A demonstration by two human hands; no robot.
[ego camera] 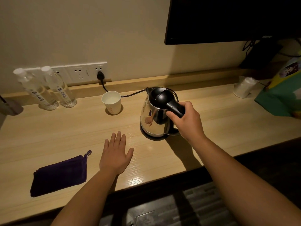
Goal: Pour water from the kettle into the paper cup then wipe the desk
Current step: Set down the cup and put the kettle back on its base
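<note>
A steel kettle [154,118] with a black lid stands on its black base at the middle of the wooden desk [68,128]. My right hand [187,119] is wrapped around its black handle. To the kettle's left, near the wall, a white paper cup [112,102] stands upright. A folded dark purple cloth [60,174] lies near the desk's front edge on the left. My left hand [116,154] rests flat on the desk, fingers apart, between the cloth and the kettle, holding nothing.
Two clear water bottles [48,88] stand at the back left below a wall socket strip [84,72]. The kettle's cord [104,85] runs from a socket behind the cup. A dark screen [228,18] hangs at upper right; a white roll [244,87] and a colourful bag [283,88] sit far right.
</note>
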